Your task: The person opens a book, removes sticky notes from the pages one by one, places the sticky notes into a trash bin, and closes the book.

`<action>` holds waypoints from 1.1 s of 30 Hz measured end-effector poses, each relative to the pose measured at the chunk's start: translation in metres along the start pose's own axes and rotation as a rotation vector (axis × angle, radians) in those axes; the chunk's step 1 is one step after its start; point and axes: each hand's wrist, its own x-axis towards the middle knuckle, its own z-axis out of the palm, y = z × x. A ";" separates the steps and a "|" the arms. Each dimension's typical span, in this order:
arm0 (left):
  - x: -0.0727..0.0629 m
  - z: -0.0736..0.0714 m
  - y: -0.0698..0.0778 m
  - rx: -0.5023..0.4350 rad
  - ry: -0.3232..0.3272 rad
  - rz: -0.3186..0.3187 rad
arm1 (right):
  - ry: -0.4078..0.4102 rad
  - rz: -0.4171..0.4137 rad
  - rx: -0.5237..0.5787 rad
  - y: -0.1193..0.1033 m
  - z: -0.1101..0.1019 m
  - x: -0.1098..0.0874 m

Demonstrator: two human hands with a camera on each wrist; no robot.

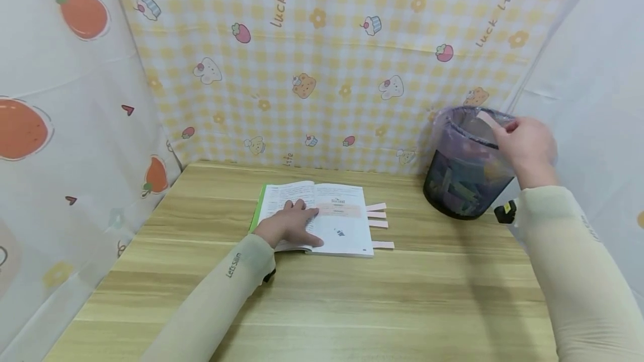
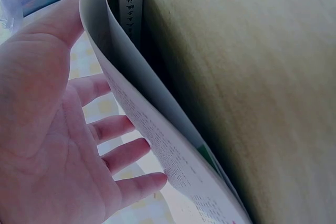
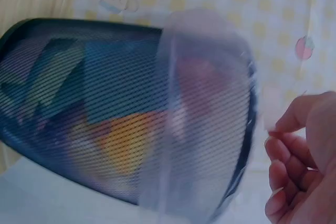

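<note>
An open book (image 1: pixel 347 239) lies on the wooden table, with several pale pink paper tabs (image 1: pixel 377 224) sticking out past its right edge. My left hand (image 1: pixel 290 225) rests across its left page and inner fold, fingers spread. In the left wrist view those fingertips touch the curved page (image 2: pixel 152 124). Over at the right, my right hand (image 1: pixel 528 141) pinches a pale pink paper strip (image 1: pixel 487 119) between thumb and forefinger. The strip hangs over the mouth of a dark mesh wastebasket (image 1: pixel 465 177), which is lined with a clear plastic bag (image 3: pixel 184 129).
Through the mesh show coloured scraps, among them a blue piece (image 3: pixel 123 80) and a yellow piece (image 3: pixel 126 142). A checked curtain (image 1: pixel 322 71) hangs behind the table (image 1: pixel 352 306), and white sheets (image 1: pixel 65 88) close off both sides.
</note>
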 end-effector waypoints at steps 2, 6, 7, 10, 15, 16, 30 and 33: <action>0.000 0.000 0.001 0.003 0.000 0.004 | -0.021 0.025 -0.017 0.006 0.000 0.000; -0.002 -0.002 0.003 0.013 0.001 0.008 | -0.012 0.010 -0.010 0.005 0.003 -0.004; -0.002 -0.002 0.003 0.017 0.002 0.006 | -0.001 -0.006 -0.003 0.002 0.005 -0.006; -0.002 -0.004 0.003 0.022 0.002 0.001 | 0.042 -0.088 0.038 -0.012 0.013 -0.010; -0.001 -0.003 0.001 0.020 0.006 0.004 | 0.065 -0.223 0.098 -0.042 0.036 -0.021; 0.000 -0.003 0.000 0.021 0.011 0.007 | 0.065 -0.244 0.104 -0.048 0.042 -0.025; 0.002 0.002 0.000 0.030 0.006 0.018 | -0.185 -0.431 0.024 -0.090 0.170 -0.083; 0.003 0.003 0.000 0.016 0.000 0.007 | -0.248 -0.483 -0.015 -0.097 0.198 -0.098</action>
